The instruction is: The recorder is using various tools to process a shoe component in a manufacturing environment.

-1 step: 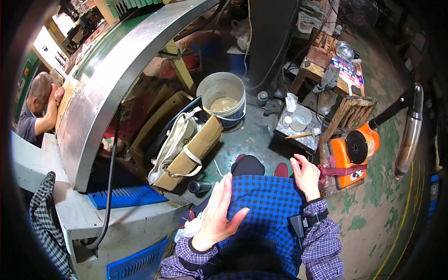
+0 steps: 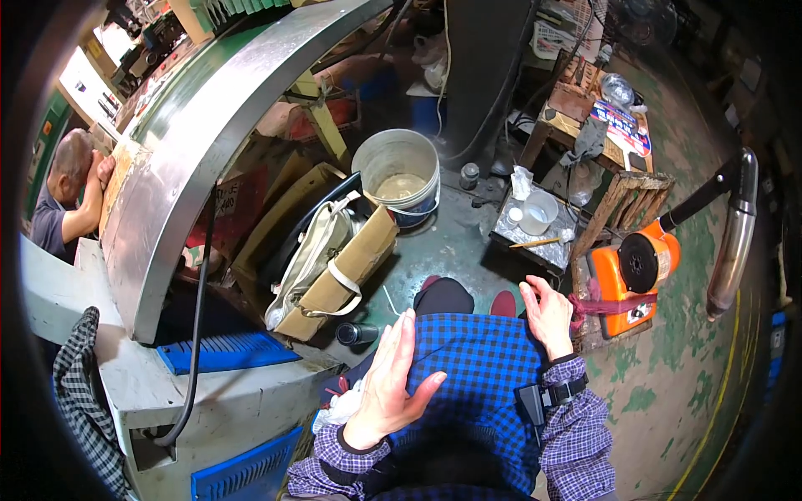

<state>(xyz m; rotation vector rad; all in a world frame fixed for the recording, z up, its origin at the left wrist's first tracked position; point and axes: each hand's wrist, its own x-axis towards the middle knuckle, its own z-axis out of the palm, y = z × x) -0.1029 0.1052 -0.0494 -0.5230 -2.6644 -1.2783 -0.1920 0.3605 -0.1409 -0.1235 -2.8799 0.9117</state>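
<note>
My left hand (image 2: 391, 382) is raised flat in front of my blue checked shirt (image 2: 480, 376), fingers straight and holding nothing. At the shirt's right edge my right hand (image 2: 547, 317) has its fingers spread, its fingertips beside a dark red cloth strip (image 2: 595, 305) that runs to an orange machine (image 2: 635, 271). I cannot tell whether it touches the strip. A black watch (image 2: 543, 397) sits on my right wrist. My knee and red shoes (image 2: 501, 302) show below the hands.
A grey bucket (image 2: 397, 175) stands ahead, next to a cardboard box holding a beige bag (image 2: 330, 259). A large curved metal sheet (image 2: 192, 150) fills the left, with blue crates (image 2: 225, 352) under it. A wooden crate (image 2: 626, 200), a foil tray with a cup (image 2: 535, 219) and a chrome pipe (image 2: 735, 234) are on the right. Another person (image 2: 67, 200) leans at far left.
</note>
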